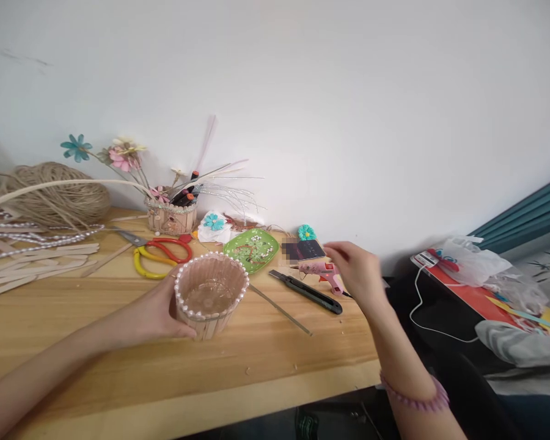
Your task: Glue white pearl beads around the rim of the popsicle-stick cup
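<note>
My left hand [153, 308] is wrapped round the side of a cup [206, 327] built of wooden craft sticks, with a string of white pearl beads along its rim. The cup is slightly tilted toward me, and its inside shows a clear lining. My right hand [360, 269] hovers beside the pink glue gun [323, 272], its fingers curled together in a pinch; whatever they hold, if anything, is hidden. Below the glue gun lies a black utility knife [307, 292]. A green leaf-shaped dish [256, 256] with small white beads sits behind the cup.
Red-and-yellow scissors [158, 253], loose craft sticks [41, 263] and a twine ball [59, 192] occupy the left. At the back stands a stick pot [172, 219] with fabric flowers and markers. A thin strip [282, 310] lies right of the cup. Plastic bags [467, 263] are at far right.
</note>
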`<state>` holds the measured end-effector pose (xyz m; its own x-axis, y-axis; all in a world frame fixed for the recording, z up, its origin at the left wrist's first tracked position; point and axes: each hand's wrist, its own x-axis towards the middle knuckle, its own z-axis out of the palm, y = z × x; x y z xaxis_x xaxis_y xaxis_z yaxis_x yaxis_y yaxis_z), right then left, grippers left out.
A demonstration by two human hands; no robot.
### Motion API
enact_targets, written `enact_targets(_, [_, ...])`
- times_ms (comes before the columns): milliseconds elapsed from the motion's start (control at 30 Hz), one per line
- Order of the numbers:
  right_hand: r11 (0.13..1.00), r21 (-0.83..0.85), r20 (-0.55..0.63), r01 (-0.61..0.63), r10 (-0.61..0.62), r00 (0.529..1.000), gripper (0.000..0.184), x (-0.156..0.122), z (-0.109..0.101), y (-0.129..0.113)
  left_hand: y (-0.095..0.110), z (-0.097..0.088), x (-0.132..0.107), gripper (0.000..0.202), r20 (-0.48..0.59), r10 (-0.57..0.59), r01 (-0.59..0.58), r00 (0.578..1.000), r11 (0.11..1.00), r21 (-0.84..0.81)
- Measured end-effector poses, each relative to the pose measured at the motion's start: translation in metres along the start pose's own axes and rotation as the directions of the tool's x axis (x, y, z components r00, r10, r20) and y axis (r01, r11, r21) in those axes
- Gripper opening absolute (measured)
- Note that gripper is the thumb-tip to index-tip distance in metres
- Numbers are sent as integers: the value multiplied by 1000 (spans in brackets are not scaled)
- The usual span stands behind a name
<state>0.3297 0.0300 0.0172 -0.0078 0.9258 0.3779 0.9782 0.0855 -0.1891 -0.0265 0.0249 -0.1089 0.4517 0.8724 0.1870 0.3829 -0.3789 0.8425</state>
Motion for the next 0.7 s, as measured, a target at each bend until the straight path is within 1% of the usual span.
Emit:
enact_targets(67, [997, -29, 123, 78, -74, 990, 26, 32, 21, -23, -1, 0, 0, 124, 29, -41, 42, 999, 997, -59])
enact_targets(167, [976, -97, 299, 197, -160, 941, 18, 74, 60, -42, 2, -1, 1, 124, 33, -63, 65, 997, 996, -54])
enact_targets(233, [958, -157, 386, 238, -162, 908, 24, 92, 81, -46, 5, -1, 1, 122, 27, -73, 74, 997, 997, -29])
enact_targets(300, [940, -214, 445, 267, -149, 883, 30, 102, 97, -48, 8, -2, 2, 120, 24, -75, 76, 997, 997, -18])
enact_targets(367, [919, -257, 485, 300, -146, 862, 31, 106, 106, -48, 8, -2, 2, 115, 28, -58, 59, 998, 998, -31])
enact_targets(467, [888, -305, 521, 345, -148, 841, 31, 107, 114, -47, 8, -2, 2, 110, 35, -36, 38, 999, 997, -61])
enact_targets(567, [866, -343, 532, 363, -139, 835, 31, 107, 119, -48, 11, -3, 2, 112, 35, -53, 55, 998, 997, -54])
enact_targets(700, [860, -366, 532, 355, -120, 838, 32, 108, 122, -49, 22, -6, 3, 111, 35, -71, 72, 997, 996, -48])
